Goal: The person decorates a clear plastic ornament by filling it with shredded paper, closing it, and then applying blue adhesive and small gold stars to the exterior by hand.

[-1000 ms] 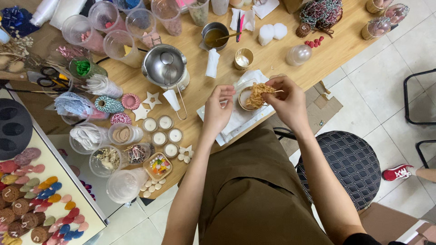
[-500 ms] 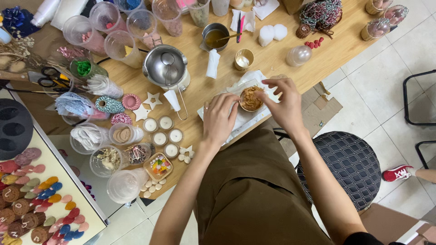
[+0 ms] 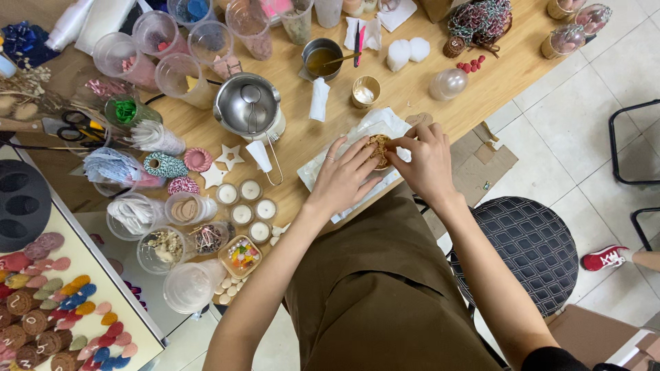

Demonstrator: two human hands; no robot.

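On the bench (image 3: 481, 89), my left hand (image 3: 344, 180) and right hand (image 3: 430, 161) both pinch the filled tin (image 3: 377, 148); arranging step, next needs fine fingertip placement.

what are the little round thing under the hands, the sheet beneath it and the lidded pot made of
The round piece between the left hand and right hand looks like a small cup filled with golden-brown, fibrous matter; the material is unclear. The white sheet looks like thin paper or tissue: matte and creased. The lidded pot looks like polished metal, probably steel: silvery with bright reflections.
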